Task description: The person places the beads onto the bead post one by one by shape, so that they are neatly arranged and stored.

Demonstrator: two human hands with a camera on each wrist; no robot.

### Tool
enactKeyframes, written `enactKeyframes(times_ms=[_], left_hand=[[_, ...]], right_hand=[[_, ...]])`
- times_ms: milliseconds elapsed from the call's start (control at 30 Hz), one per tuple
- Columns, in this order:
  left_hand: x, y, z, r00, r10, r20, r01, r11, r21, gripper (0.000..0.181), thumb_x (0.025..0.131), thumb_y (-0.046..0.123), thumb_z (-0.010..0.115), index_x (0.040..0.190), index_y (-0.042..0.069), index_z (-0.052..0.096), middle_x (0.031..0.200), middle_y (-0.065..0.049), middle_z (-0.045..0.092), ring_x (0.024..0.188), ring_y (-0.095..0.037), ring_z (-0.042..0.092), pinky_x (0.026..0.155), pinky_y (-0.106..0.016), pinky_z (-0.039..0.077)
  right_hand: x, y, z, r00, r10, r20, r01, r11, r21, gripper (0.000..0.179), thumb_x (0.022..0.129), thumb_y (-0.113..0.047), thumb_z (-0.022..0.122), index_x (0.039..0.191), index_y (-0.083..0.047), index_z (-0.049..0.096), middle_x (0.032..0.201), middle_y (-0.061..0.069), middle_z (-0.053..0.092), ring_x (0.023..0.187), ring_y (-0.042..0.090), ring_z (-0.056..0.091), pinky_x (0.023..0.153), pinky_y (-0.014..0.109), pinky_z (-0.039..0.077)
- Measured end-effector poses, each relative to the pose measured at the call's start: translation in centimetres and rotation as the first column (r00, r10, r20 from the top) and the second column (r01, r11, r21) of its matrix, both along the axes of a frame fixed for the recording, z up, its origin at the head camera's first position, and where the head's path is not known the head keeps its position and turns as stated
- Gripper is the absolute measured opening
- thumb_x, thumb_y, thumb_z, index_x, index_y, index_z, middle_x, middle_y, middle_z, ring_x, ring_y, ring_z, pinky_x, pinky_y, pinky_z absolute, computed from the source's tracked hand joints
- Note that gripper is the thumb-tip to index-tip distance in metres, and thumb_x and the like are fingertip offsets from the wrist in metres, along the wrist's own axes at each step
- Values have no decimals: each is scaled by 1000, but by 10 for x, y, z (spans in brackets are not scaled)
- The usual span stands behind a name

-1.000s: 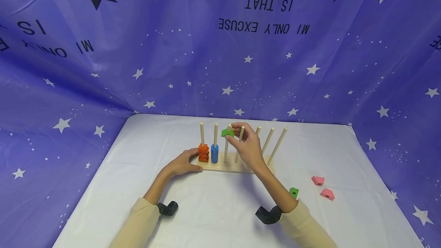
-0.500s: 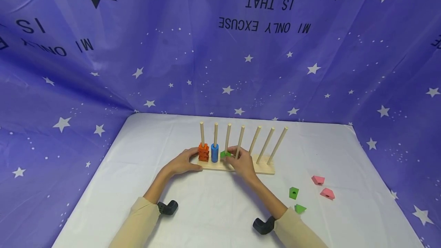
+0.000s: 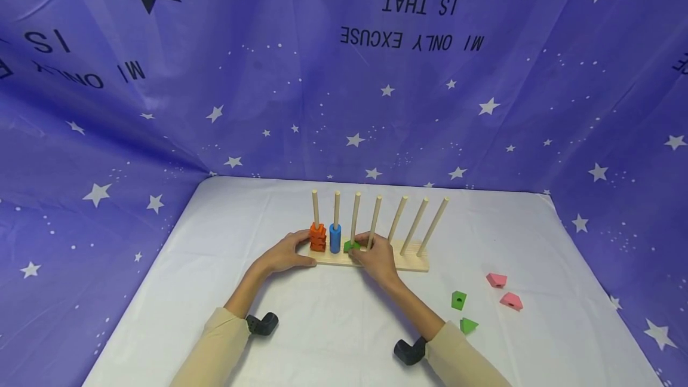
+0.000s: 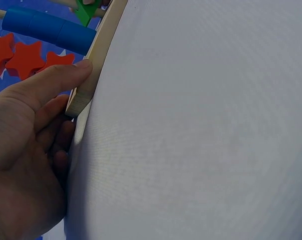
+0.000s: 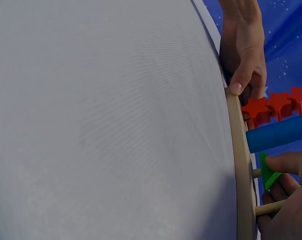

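Observation:
A wooden peg board (image 3: 411, 263) with a row of upright pegs stands on the white-covered table. Its left end is gripped by my left hand (image 3: 285, 254), thumb on the front edge and fingers behind. Orange-red star blocks (image 3: 318, 239) fill the bottom of the first peg; a blue round stack (image 3: 335, 239) sits on the second. Low on the third peg is a green triangular block (image 5: 267, 172), pinched between the thumb and fingers of my right hand (image 3: 378, 260). In the right wrist view, a short bit of peg shows between block and base.
Right of the board lie two loose green blocks, one five-sided block (image 3: 458, 300) and one triangular block (image 3: 468, 325). Farther right are two pink blocks (image 3: 497, 280). The remaining pegs (image 3: 414, 229) are bare. A purple star-printed cloth (image 3: 301, 76) hangs behind the table.
My right hand has brought the green triangular block from the top of the third peg down close to the base. The left hand keeps its grip on the board's end.

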State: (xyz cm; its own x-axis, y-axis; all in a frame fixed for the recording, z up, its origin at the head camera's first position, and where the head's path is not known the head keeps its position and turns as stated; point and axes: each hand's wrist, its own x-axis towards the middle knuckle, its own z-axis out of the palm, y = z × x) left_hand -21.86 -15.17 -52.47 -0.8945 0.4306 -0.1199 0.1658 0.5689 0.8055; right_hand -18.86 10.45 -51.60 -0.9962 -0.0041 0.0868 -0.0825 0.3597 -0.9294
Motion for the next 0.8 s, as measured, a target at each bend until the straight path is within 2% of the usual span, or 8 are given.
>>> enactKeyframes(times_ms=[333, 467, 633, 700, 800], left_hand=[[0, 0, 2, 1000, 3, 5, -3, 1000, 5, 82, 81, 23, 82, 148, -2, 43, 151, -23, 42, 140, -41, 33, 115, -56, 23], [0, 0, 1, 1000, 2, 1, -2, 1000, 9, 82, 81, 23, 82, 148, -2, 44, 151, -24, 42, 139, -42, 33, 115, -56, 23], [0, -1, -2, 1000, -1, 1, 1, 1000, 1, 81, 81, 24, 82, 148, -2, 44, 151, -23, 41, 140, -41, 32, 116, -55, 23], [-1, -1, -3, 1000, -3, 1, 3, 1000, -3, 81, 81, 24, 82, 148, -1, 45, 151, -23, 41, 141, -41, 32, 116, -54, 23], [-1, -1, -3, 1000, 1, 3, -1, 1000, -7, 81, 81, 25, 82, 148, -1, 45, 152, -23, 41, 141, -41, 32, 116, -55, 23]], right_hand=[[-2, 1, -3, 1000, 14, -13, -14, 999, 36, 25, 78, 3, 78, 102, 1, 71, 100, 11, 73, 97, 30, 68, 87, 43, 55], [2, 5, -1, 999, 53, 2, -53, 998, 45, 32, 81, -2, 78, 112, 1, 69, 110, 14, 71, 106, 33, 66, 95, 46, 51], [16, 23, 9, 988, 141, 55, -143, 989, 37, 49, 90, -7, 73, 133, 7, 55, 134, 23, 58, 127, 39, 53, 107, 46, 41], [25, 36, 14, 984, 166, 60, -168, 985, 35, 50, 91, -7, 72, 135, 9, 53, 136, 25, 56, 128, 40, 52, 106, 44, 43], [39, 59, 22, 985, 167, 45, -169, 984, 60, 43, 92, -7, 71, 131, 7, 59, 131, 23, 61, 121, 38, 58, 100, 41, 48]])
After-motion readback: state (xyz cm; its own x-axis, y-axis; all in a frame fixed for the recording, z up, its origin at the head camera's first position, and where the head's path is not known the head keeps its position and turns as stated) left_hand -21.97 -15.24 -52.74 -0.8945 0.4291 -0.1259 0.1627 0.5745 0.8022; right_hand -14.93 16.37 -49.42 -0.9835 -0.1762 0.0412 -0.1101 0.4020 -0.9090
